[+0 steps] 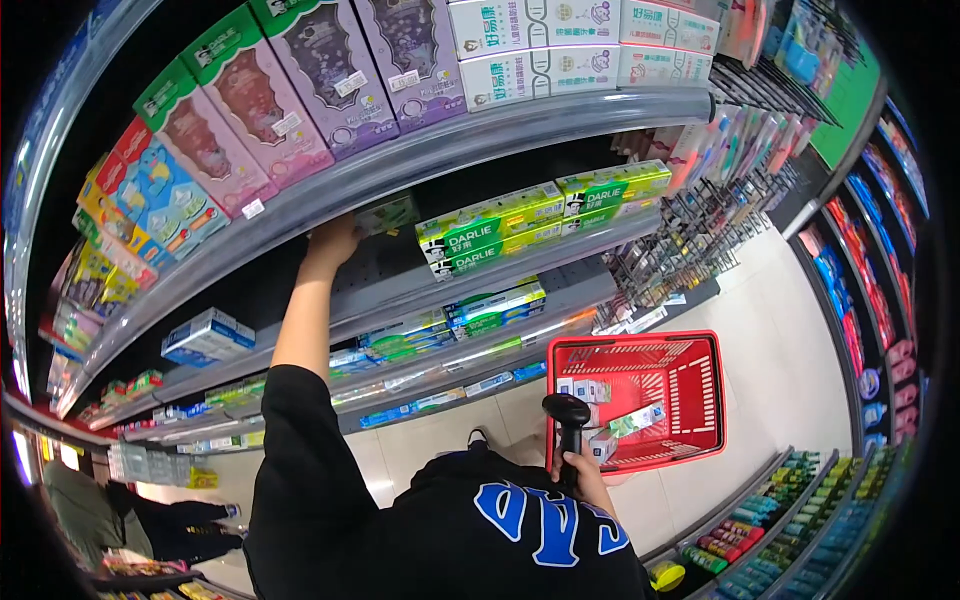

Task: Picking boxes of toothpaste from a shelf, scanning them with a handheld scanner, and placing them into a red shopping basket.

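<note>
My left hand (335, 241) reaches into the dark middle shelf, beside a green toothpaste box (386, 216) at the back. Its fingers are partly hidden under the upper shelf edge, so whether they grip the box is unclear. To its right stand stacked green and yellow Darlie toothpaste boxes (491, 229). Down at my right side, my right hand (581, 469) is closed around the handle of a black handheld scanner (568, 411). Beyond the scanner is a red plastic shopping basket (712, 390) with several small boxes inside, among them a green and white carton (637, 420).
Children's toothpaste boxes (304, 67) line the upper shelf above my left arm. A blue and white box (208, 337) sits farther left. Toothbrush packs (735, 150) hang on hooks at the right. Another person (97, 517) is at the lower left. Stocked shelves (742, 517) curve along the lower right.
</note>
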The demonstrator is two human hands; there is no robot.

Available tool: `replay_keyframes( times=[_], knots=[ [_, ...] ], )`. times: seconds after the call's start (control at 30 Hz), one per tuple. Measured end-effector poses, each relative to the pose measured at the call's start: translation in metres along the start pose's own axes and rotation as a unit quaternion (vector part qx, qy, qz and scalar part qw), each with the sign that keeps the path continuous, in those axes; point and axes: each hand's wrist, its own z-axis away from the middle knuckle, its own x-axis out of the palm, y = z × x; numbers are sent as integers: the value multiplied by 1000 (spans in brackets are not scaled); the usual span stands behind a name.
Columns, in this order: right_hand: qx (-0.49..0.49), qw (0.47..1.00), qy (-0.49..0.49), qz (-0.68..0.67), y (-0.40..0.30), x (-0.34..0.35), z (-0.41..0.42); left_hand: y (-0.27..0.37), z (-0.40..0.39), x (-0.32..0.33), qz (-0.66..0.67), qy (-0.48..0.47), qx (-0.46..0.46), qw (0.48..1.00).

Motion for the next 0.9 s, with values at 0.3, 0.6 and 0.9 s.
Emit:
replay_keyframes(
  times=[0.3, 0.6, 0.9],
  knots=[
    [-4, 1000, 26, 2, 15, 28, -11, -23, 84, -20, 173, 207, -10, 963],
    [45, 975, -219, 9, -57, 90, -1, 37, 185, -61, 177, 182, 133, 958],
    [64, 972, -222, 48, -56, 46, 31, 144, 291, 44, 438, -186, -103, 874]
  ],
)
